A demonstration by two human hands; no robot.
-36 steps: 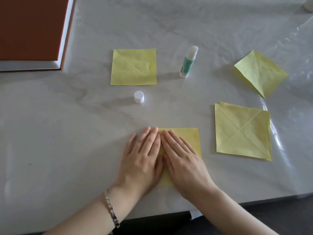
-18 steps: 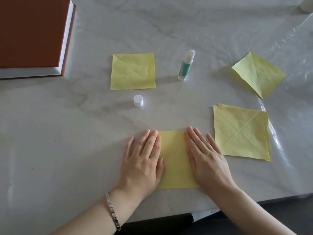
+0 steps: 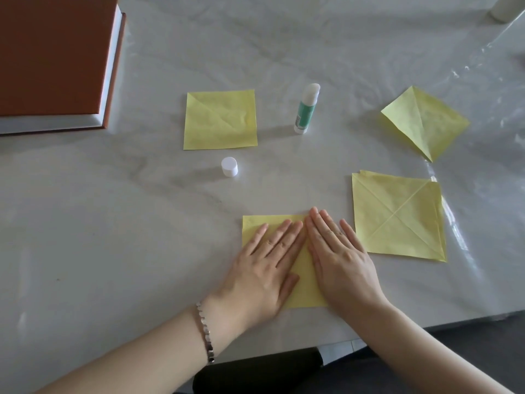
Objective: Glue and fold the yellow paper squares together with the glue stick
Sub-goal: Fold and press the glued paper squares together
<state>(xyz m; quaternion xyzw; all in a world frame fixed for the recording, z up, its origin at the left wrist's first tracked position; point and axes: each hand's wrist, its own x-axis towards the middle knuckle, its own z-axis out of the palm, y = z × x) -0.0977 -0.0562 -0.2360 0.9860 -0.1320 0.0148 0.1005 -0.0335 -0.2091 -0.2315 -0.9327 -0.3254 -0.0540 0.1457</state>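
Note:
A yellow paper square [image 3: 305, 282] lies near the table's front edge, pressed flat under both palms. My left hand [image 3: 262, 268] covers its left half with fingers straight. My right hand [image 3: 339, 254] lies flat on its right side, fingers straight and fingertips beside the left hand's. An uncapped glue stick [image 3: 306, 109] with a green label stands upright behind them. Its white cap [image 3: 229, 166] sits apart to the left. Another yellow square [image 3: 220, 120] lies flat at centre back. A small stack of creased yellow squares [image 3: 397, 216] lies to the right.
A folded yellow piece [image 3: 424, 122] lies turned like a diamond at the far right. A brown box with a white rim [image 3: 51, 61] fills the back left corner. A white object [image 3: 504, 7] stands at the back right. Crinkled clear film covers the table's right side.
Both hands have slid across the front square: my right hand moved out to its right side, and my left hand came onto the paper's left half. The hands now lie close together.

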